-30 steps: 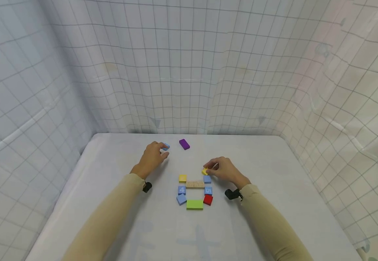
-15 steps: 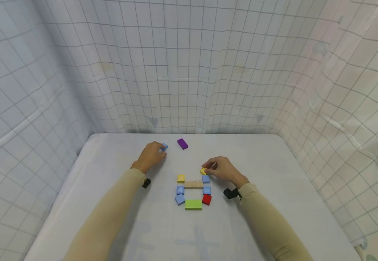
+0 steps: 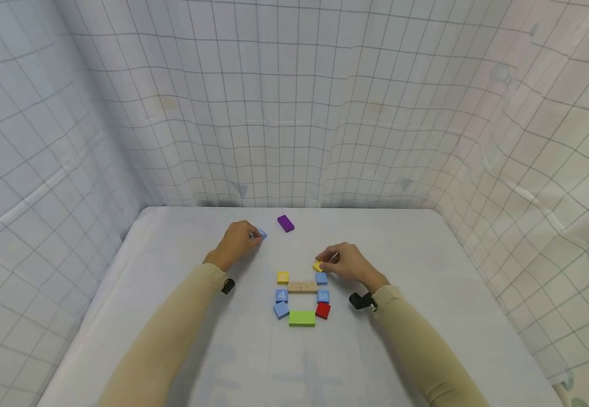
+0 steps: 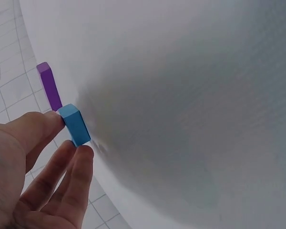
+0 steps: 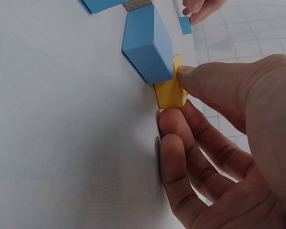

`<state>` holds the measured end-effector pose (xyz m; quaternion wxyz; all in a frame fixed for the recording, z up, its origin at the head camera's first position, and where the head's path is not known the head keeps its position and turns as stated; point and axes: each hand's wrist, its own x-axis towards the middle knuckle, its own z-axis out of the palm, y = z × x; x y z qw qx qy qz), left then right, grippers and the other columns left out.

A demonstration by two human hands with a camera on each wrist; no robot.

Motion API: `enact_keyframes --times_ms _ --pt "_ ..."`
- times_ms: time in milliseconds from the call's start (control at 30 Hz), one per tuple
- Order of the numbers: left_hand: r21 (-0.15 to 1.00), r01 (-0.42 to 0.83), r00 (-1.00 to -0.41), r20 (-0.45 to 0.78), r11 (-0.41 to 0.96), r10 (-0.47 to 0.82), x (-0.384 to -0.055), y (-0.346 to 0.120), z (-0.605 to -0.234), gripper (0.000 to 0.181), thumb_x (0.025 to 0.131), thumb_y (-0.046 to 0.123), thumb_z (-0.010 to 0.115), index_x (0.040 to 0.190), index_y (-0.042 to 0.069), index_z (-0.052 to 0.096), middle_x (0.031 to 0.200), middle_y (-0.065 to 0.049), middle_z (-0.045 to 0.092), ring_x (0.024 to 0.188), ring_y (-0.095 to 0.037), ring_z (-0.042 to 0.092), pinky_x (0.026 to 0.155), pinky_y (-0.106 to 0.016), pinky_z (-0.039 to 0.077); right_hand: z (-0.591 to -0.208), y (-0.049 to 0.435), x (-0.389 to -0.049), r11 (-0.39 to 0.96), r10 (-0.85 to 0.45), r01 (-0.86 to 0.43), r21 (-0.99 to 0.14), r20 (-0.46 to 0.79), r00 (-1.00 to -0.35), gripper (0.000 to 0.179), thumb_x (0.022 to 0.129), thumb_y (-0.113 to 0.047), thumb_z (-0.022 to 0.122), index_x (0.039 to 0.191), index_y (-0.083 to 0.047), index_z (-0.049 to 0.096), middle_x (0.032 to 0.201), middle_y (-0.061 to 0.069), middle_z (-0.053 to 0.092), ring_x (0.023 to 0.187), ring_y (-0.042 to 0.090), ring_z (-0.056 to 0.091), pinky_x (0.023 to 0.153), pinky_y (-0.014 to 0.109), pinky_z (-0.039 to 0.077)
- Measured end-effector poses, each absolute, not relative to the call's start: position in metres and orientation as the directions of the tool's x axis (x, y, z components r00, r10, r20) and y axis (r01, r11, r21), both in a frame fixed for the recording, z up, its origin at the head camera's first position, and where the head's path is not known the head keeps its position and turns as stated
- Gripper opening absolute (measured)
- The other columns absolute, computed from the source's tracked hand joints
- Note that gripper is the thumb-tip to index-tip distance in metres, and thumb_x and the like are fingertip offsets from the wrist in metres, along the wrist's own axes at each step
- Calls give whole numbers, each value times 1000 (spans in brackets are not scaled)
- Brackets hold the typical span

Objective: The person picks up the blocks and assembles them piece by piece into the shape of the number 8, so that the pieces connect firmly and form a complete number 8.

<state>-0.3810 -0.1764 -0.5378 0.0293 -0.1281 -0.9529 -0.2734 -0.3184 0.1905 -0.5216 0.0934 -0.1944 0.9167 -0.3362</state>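
Observation:
My left hand (image 3: 234,243) is at the far left of the table, pinching a small blue block (image 4: 75,125) between thumb and fingertips. Just beyond that block lies a purple block (image 3: 286,223). With thumb and fingers my right hand (image 3: 347,263) holds a yellow block (image 5: 170,94) down at the table surface. A plain blue block (image 3: 321,278) sits directly in front of the yellow one. Opposite, on the left, is another yellow block (image 3: 282,277), and a wooden block (image 3: 302,288) with faint markings lies between the two sides.
Nearer are blue blocks marked 4 (image 3: 281,295) and 5 (image 3: 323,296), a turned blue block (image 3: 281,310), a turned red block (image 3: 323,311) and a green block (image 3: 302,318). A white cloth covers the table (image 3: 401,243). Checked curtains (image 3: 294,113) enclose its back and sides.
My left fingers have closed on the blue block, which has shifted slightly toward me and turned. My right hand stays in place with the yellow block.

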Motion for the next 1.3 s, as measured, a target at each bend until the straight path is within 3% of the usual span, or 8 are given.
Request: enact_keyframes --times_ms 200,400,500,733,800,933,1133,1300 --pt "525 315 -948 205 791 242 -405 -183 -574 8 101 16 93 105 9 93 117 -15 84 101 -26 82 86 -34 69 -521 191 -318 697 -421 -294 -654 -42 -906 19 107 -19 87 126 -17 89 121 3 86 105 17 75 100 41 67" --pt "565 278 -961 165 777 223 -369 -167 -532 12 104 13 90 105 2 90 109 -16 88 98 -30 81 86 -39 69 -521 191 -318 702 -417 -290 -651 -45 -908 19 107 -20 87 126 -18 90 121 3 86 105 17 74 100 40 67" --pt "568 240 -971 128 787 204 -351 -157 -511 12 106 10 87 108 -1 88 109 -18 87 101 -32 80 93 -44 69 -520 190 -318 702 -410 -279 -655 -52 -910 20 107 -20 87 126 -18 89 122 3 86 105 18 74 100 40 66" --pt "599 156 -986 48 786 160 -344 -147 -504 21 108 11 85 126 1 86 119 -18 85 111 -33 78 105 -46 69 -518 190 -317 701 -409 -268 -661 -64 -910 19 107 -20 87 126 -18 89 122 2 86 104 17 73 97 37 65" --pt "628 161 -985 48 762 168 -358 -153 -521 22 106 14 88 127 5 87 116 -13 86 106 -27 78 97 -37 69 -517 190 -317 702 -409 -269 -659 -64 -910 19 107 -20 87 126 -18 89 122 2 86 103 17 73 96 37 65" --pt "648 178 -979 39 741 201 -373 -158 -538 21 104 18 92 122 9 90 113 -8 87 100 -23 76 87 -29 66 -517 190 -317 703 -408 -269 -659 -62 -911 19 107 -20 87 126 -18 89 121 3 86 103 17 73 95 37 65" --pt "623 222 -966 34 750 257 -384 -158 -555 22 102 18 93 122 9 91 113 -11 89 98 -27 79 79 -33 66 -517 190 -317 701 -400 -259 -664 -66 -914 20 106 -20 88 126 -18 89 121 2 85 104 18 73 96 37 65" --pt "651 200 -961 -15 732 276 -357 -147 -527 24 104 17 91 126 8 89 119 -12 88 104 -27 79 85 -33 68 -519 190 -318 704 -396 -255 -663 -69 -916 20 106 -20 88 126 -19 89 121 2 85 104 18 73 95 37 65"
